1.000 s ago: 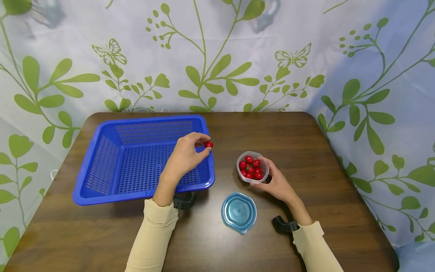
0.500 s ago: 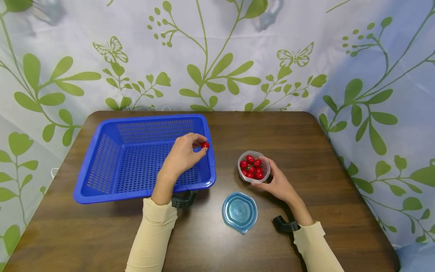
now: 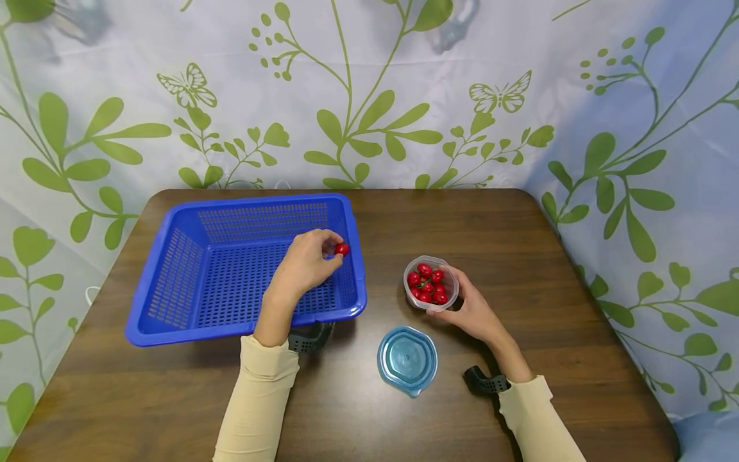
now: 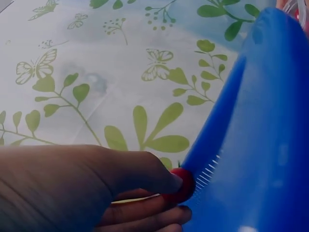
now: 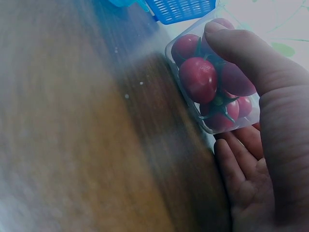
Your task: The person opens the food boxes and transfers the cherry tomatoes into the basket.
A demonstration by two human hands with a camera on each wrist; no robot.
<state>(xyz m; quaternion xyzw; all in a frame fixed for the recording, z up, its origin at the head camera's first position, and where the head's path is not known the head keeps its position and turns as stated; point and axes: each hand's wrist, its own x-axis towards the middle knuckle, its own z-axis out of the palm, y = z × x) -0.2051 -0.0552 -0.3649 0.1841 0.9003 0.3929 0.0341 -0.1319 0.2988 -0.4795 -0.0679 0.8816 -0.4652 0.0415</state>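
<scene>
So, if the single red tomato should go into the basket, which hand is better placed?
Probably the left hand: in the head view it pinches the tomato over the right end of the blue basket. The right hand is farther away and grips the clear container of other tomatoes.

left fingers (image 3: 330, 237): pinch tomato (image 3: 342, 249) over blue basket (image 3: 242, 282) | right fingers (image 3: 462, 282): hold tub (image 3: 449, 282) of tomatoes (image 3: 424, 270) | lid (image 3: 407, 359): on table (image 3: 491, 231)

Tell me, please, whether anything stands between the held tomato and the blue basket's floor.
Nothing visible does: the left hand holds the tomato over the blue basket, near its right end, though the hand hides some floor.
</scene>
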